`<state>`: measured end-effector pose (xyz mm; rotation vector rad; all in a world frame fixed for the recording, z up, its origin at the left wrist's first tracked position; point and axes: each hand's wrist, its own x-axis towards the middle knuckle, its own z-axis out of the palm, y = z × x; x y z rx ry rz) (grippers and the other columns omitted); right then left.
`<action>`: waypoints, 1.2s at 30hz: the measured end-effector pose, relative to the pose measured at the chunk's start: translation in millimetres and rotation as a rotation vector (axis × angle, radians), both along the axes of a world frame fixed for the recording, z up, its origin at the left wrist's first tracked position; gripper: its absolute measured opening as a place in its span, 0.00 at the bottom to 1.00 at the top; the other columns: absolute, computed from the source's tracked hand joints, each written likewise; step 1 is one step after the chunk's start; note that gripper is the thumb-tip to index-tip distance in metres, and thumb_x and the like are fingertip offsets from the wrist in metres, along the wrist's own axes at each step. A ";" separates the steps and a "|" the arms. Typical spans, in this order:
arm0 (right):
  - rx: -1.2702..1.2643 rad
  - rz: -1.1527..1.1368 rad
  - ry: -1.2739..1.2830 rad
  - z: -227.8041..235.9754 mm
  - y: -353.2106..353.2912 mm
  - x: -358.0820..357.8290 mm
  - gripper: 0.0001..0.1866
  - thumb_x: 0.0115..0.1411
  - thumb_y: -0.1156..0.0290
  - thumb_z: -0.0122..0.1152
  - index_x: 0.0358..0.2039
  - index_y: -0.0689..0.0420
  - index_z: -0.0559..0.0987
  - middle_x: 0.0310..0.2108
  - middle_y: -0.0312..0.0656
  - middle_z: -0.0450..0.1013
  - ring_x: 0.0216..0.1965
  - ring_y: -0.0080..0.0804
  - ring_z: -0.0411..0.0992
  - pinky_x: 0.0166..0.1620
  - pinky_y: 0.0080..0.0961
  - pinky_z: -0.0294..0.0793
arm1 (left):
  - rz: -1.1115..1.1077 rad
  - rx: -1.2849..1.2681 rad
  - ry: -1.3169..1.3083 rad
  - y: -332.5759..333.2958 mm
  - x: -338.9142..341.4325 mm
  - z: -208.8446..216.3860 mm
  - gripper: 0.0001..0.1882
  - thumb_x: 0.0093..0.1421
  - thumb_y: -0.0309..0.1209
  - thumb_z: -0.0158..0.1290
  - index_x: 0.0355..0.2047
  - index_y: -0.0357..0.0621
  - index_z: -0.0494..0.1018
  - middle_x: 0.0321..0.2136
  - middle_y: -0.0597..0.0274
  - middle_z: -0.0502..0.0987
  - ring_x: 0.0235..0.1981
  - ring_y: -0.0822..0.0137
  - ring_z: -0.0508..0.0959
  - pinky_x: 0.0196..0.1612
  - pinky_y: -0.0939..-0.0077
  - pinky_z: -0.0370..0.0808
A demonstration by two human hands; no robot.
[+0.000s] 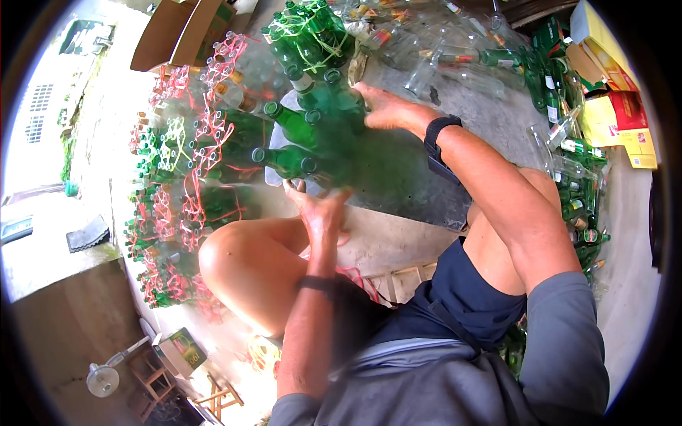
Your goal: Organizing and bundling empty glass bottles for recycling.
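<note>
Several green glass bottles [295, 126] stand close together on a grey mat [419, 170] between my knees, their necks leaning toward the left. My left hand [317, 209] is against the near side of this cluster, with the fingers partly hidden behind the bottles. At the far right side, my right hand [393, 108] grips the cluster, its fingertips touching a bottle. A haze or blur covers the lower bottles, so their bases are hard to make out. Just beyond stands a bundle of green bottles [307, 35] tied at the necks with pale green string.
To the left stand rows of bottles bundled with red string [206, 131]. Loose clear bottles [433, 60] lie at the far side, and green bottles [579, 206] pile along the right. Cardboard boxes [181, 32] are at the far left; a yellow carton [618, 124] lies right.
</note>
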<state>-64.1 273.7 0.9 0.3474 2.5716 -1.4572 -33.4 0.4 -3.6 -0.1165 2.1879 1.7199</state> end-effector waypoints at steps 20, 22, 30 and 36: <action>0.236 -0.515 0.557 270.4 129.7 214.3 0.15 0.57 0.70 0.65 0.41 0.68 0.83 0.34 0.41 0.79 0.32 0.27 0.76 0.32 0.26 0.78 | -0.185 -0.059 -0.240 -17.7 19.6 13.4 0.60 0.52 0.24 0.72 0.76 0.32 0.43 0.69 0.38 0.60 0.63 0.51 0.71 0.60 0.52 0.74; 0.013 -0.722 0.554 268.7 146.4 275.2 0.16 0.60 0.69 0.66 0.45 0.66 0.81 0.34 0.40 0.78 0.34 0.27 0.77 0.34 0.25 0.82 | -0.288 -0.060 -0.284 -19.6 25.4 21.1 0.58 0.55 0.26 0.71 0.75 0.31 0.43 0.69 0.42 0.61 0.62 0.53 0.72 0.59 0.55 0.74; 0.007 -1.050 0.107 131.2 182.9 493.9 0.18 0.60 0.59 0.69 0.46 0.56 0.83 0.36 0.36 0.80 0.40 0.27 0.78 0.48 0.36 0.82 | -0.381 -0.119 -0.316 -24.5 39.5 22.9 0.43 0.59 0.28 0.68 0.69 0.29 0.58 0.58 0.51 0.73 0.50 0.61 0.79 0.46 0.65 0.80; -0.408 -1.370 -0.185 -35.4 128.1 609.4 0.19 0.56 0.59 0.77 0.44 0.55 0.83 0.34 0.35 0.79 0.33 0.28 0.78 0.37 0.39 0.86 | -0.677 -0.149 -0.284 -53.3 0.8 -23.9 0.34 0.61 0.30 0.67 0.64 0.32 0.66 0.51 0.57 0.77 0.45 0.64 0.82 0.41 0.70 0.81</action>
